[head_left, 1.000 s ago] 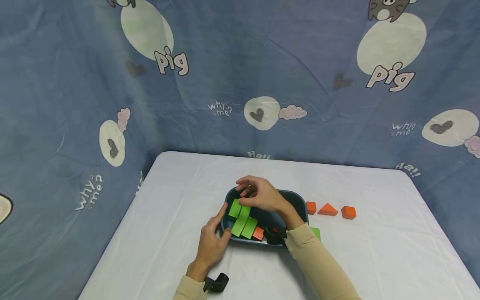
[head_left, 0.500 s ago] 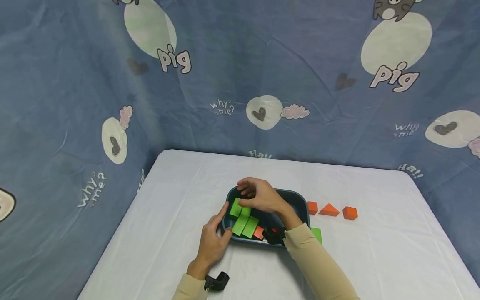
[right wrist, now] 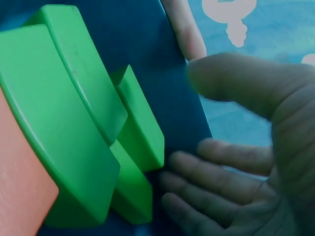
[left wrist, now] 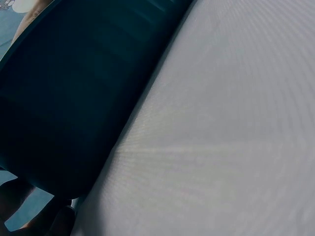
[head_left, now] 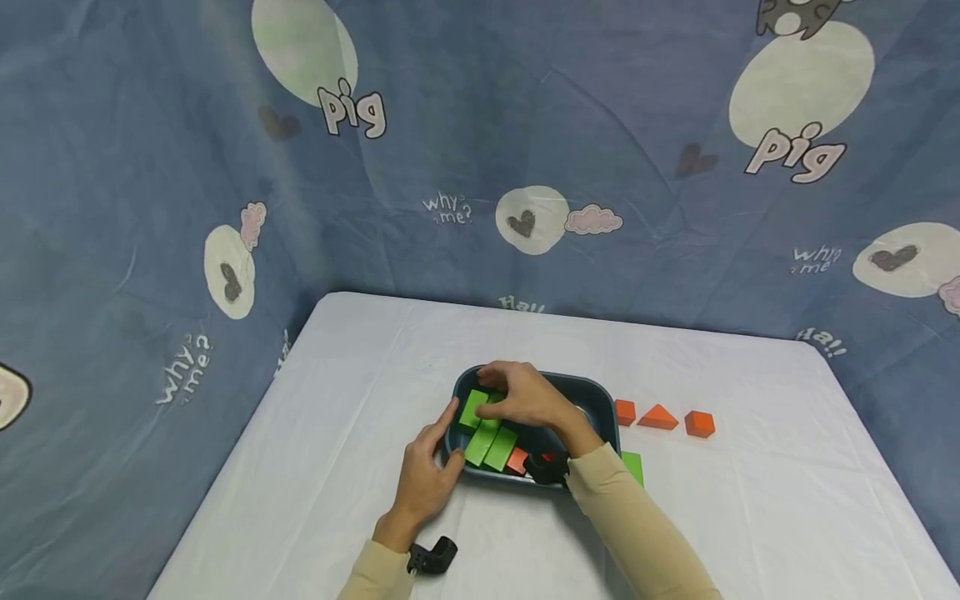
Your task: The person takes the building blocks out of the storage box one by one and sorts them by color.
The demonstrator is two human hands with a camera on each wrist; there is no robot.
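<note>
- Nearest us, our left hand (head_left: 422, 481) rests on the white tablecloth (head_left: 315, 467) at the near-left corner of the dark blue bin (head_left: 600, 398), thumb up against the rim, fingers loosely bent on the wall and gripping nothing we can make out.
- In the bin, green blocks (head_left: 483, 433) lie bunched at the left end, with an orange block (head_left: 517, 460) at the near wall.
- Our right hand (head_left: 525, 397) arches over them, fingers curled, tips just by the green pieces; it has come down since a second ago, and we cannot tell whether it pinches one.
- Our right sleeve crosses the near rim, half hiding a green block (head_left: 632, 467) outside.
- Right of the bin, three orange blocks (head_left: 658, 418) stand in a row.
- Farthest, the blue backdrop (head_left: 150, 167) reads "pig", "why me?" and "Ha!".
</note>
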